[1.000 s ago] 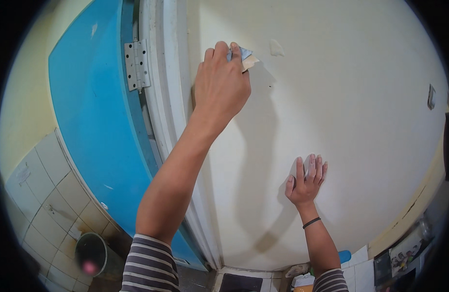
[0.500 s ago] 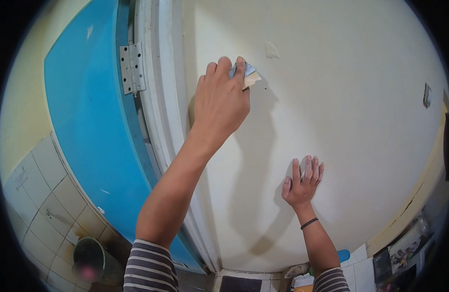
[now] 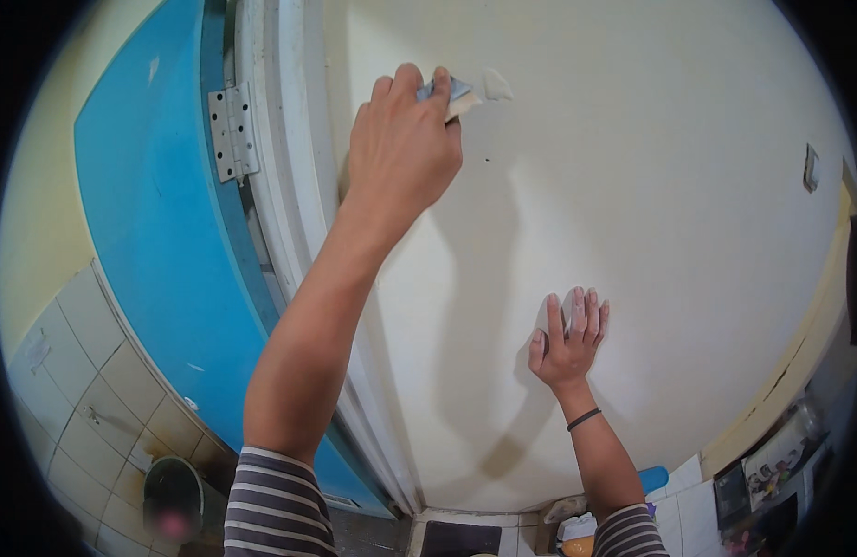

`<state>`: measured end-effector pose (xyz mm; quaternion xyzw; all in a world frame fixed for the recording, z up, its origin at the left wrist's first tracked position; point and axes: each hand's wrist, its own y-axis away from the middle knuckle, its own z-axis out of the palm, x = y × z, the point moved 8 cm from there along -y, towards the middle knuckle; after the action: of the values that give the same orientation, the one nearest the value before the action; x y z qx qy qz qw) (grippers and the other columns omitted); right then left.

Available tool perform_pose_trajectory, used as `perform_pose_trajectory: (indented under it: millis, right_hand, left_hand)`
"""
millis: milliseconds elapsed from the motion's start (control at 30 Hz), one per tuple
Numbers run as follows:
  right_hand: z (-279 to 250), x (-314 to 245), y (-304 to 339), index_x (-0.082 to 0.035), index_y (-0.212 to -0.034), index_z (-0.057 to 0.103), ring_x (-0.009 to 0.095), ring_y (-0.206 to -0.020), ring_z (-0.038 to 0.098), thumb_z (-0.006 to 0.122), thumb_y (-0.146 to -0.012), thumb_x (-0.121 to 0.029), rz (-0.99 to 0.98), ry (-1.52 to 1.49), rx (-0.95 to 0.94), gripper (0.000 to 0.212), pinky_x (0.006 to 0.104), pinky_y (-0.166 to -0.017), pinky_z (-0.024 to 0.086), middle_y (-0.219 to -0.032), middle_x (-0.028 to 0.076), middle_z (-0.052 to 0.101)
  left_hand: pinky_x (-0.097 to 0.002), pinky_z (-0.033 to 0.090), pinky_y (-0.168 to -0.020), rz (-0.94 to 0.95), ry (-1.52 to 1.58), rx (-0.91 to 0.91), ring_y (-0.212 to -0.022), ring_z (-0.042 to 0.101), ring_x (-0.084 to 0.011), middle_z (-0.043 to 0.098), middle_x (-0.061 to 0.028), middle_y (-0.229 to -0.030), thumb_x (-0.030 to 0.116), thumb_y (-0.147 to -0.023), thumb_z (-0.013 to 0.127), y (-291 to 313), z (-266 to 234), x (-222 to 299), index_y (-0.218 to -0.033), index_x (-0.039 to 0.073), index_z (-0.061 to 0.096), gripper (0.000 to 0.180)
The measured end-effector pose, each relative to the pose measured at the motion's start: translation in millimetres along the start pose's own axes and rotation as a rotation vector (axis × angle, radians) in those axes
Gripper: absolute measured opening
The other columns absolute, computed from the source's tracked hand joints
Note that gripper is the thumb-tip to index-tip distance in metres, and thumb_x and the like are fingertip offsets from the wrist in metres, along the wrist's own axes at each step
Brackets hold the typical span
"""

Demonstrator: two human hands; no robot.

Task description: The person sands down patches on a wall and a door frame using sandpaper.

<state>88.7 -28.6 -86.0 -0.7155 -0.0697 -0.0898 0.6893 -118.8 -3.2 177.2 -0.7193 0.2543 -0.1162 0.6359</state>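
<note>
At the lower left of the frame, glossy cream tiles (image 3: 113, 408), stained brown lower down, rise behind a round, dark bucket (image 3: 182, 478). Next comes the door (image 3: 159, 213), a smooth, flat blue panel whose outline bends with the lens and whose paint has a few pale scuffs. A rectangular metal hinge (image 3: 231, 133), pierced with dark holes, joins it to the white, ridged frame (image 3: 298, 130). At upper centre-left, the left hand (image 3: 400, 139) reaches up from a striped sleeve, its grip closed on a thin folded sheet (image 3: 463, 105), grey-blue on one part and tan on another, with angular corners poking out past the fingers. The sheet sits at the smooth cream wall (image 3: 623, 186), just left of an irregular pale patch (image 3: 495, 85); a tiny dark hole (image 3: 487, 160) lies below. Right of centre, the right hand (image 3: 567, 353) rests palm to the wall, grip open, fingers spread and whitish, a thin dark band (image 3: 583, 420) around the wrist.
</note>
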Motion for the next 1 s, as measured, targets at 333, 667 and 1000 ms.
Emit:
perform_pose_trajectory:
  millis: [333,667,1000]
  right_hand:
    - [1,2,2,-0.013,-0.136,0.065,0.039,-0.144,0.037,0.050,-0.092,-0.030,0.011,-0.018,0.002,0.050,0.0612,-0.119,0.029,-0.153,0.016,0.044]
    - [-1,-1,3,-0.011,-0.139,0.063,0.041,-0.144,0.037,0.049,-0.094,-0.029,-0.014,-0.065,0.006,0.050,0.0607,-0.120,0.027,-0.152,0.019,0.045]
    - [2,4,3,-0.016,-0.133,0.068,0.037,-0.143,0.039,0.050,-0.093,-0.032,0.017,-0.063,0.011,0.046,0.0600,-0.120,0.029,-0.153,0.014,0.045]
  left_hand:
    - [-0.0427,0.050,-0.080,0.032,0.036,-0.008,-0.091,0.055,-0.0319,0.054,-0.0147,-0.098,0.007,-0.083,0.065,23,10,20,-0.135,0.004,0.065,0.052]
    - [-0.0421,0.048,-0.080,0.099,0.016,0.018,-0.089,0.053,-0.0310,0.052,-0.0138,-0.097,0.006,-0.079,0.066,2,3,23,-0.135,0.007,0.066,0.056]
    - [-0.0413,0.048,-0.083,0.015,0.005,-0.103,-0.091,0.054,-0.0322,0.054,-0.0149,-0.098,0.007,-0.079,0.064,11,11,25,-0.134,0.009,0.067,0.055]
